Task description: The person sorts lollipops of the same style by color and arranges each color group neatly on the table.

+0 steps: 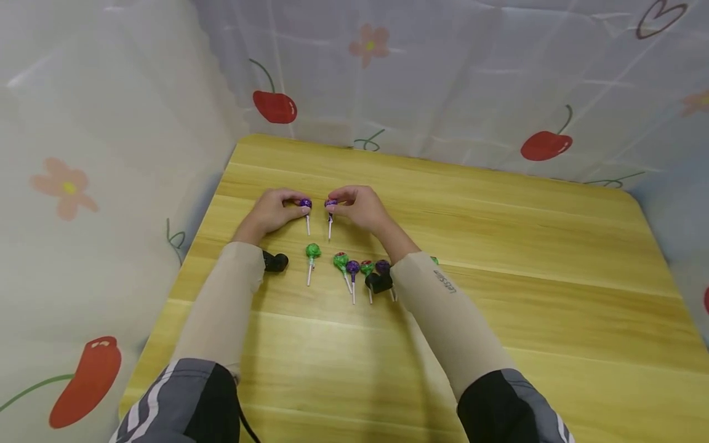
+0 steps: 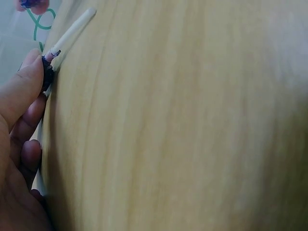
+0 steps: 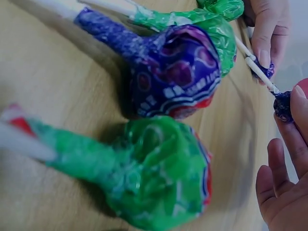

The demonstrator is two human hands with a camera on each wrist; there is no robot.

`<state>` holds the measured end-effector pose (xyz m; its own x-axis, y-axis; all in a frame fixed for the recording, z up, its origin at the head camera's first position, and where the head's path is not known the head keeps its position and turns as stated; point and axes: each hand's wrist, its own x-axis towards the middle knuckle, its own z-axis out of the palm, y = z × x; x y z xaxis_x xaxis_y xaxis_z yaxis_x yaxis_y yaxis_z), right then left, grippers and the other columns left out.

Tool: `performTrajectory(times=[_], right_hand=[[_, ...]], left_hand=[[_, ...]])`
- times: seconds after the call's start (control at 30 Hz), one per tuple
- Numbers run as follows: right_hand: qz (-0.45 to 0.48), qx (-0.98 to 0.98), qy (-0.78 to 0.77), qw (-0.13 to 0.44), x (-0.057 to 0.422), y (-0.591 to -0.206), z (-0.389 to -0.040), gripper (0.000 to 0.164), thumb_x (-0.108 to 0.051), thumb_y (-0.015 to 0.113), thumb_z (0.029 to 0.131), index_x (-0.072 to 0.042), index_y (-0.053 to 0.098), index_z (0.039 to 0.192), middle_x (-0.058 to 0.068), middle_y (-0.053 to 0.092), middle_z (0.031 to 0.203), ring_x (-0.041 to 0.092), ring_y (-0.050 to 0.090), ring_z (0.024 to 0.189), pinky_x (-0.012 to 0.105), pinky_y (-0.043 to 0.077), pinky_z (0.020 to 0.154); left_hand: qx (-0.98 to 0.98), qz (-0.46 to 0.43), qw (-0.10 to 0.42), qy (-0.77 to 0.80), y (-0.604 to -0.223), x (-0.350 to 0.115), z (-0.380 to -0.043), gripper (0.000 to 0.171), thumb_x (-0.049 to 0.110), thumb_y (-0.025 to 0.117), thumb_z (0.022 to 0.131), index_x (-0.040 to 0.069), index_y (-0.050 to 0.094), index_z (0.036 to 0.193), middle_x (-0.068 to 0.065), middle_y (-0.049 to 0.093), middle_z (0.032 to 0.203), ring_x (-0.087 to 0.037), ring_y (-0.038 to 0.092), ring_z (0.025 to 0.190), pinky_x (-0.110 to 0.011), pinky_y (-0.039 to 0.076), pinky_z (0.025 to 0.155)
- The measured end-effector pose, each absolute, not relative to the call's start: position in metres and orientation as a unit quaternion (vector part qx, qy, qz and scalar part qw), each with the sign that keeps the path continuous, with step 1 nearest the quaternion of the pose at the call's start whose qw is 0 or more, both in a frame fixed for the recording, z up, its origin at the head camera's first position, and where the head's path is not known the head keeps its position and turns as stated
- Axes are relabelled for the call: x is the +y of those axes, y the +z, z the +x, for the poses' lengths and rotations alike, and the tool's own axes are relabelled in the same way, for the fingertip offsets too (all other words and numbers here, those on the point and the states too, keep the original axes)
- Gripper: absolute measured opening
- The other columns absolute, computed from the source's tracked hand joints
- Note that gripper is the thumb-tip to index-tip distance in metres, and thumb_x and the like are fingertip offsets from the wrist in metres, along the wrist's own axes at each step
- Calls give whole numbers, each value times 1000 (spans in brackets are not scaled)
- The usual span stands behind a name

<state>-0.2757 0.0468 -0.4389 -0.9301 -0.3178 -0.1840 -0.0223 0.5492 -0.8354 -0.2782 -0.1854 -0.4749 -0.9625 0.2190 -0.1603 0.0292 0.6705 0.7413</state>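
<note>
At the far left part of the table, my left hand (image 1: 272,211) pinches a purple-wrapped lollipop (image 1: 306,203) by its head, the white stick pointing toward me. Just to the right, my right hand (image 1: 361,208) pinches a second purple lollipop (image 1: 330,203) the same way, the two a short gap apart. In the left wrist view, thumb and fingers hold the dark wrapped head (image 2: 47,73). The right wrist view shows the right thumb and a finger on the other head (image 3: 283,107). Nearer me lies a lone green lollipop (image 1: 312,250).
A row of green and purple lollipops (image 1: 352,267) lies on the wooden table (image 1: 498,246), partly hidden by the right wrist camera (image 1: 379,283) and forearm. Another green piece (image 1: 434,261) peeks out beyond that sleeve. A printed curtain (image 1: 443,80) hangs behind the table.
</note>
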Motion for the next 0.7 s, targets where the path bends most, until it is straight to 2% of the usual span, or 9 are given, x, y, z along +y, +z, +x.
performTrajectory(times=[0.23,0.7], right_hand=[[-87,868,-459,167,43,-443,-278,28,-27,72,92,-14,72,117,1,72,115,19,63,108,37,48,99],[-79,874,-453,160,40,-455,-281,29,-28,71,92,-13,72,118,2,72,118,19,64,112,36,45,106]], left_hand=[[900,64,119,415,-474,-184,-277,37,37,69,94,19,69,126,-7,63,132,-25,52,128,-45,36,111],[900,70,126,411,-475,-186,-278,38,36,69,93,20,68,128,-7,62,134,-25,50,132,-46,33,114]])
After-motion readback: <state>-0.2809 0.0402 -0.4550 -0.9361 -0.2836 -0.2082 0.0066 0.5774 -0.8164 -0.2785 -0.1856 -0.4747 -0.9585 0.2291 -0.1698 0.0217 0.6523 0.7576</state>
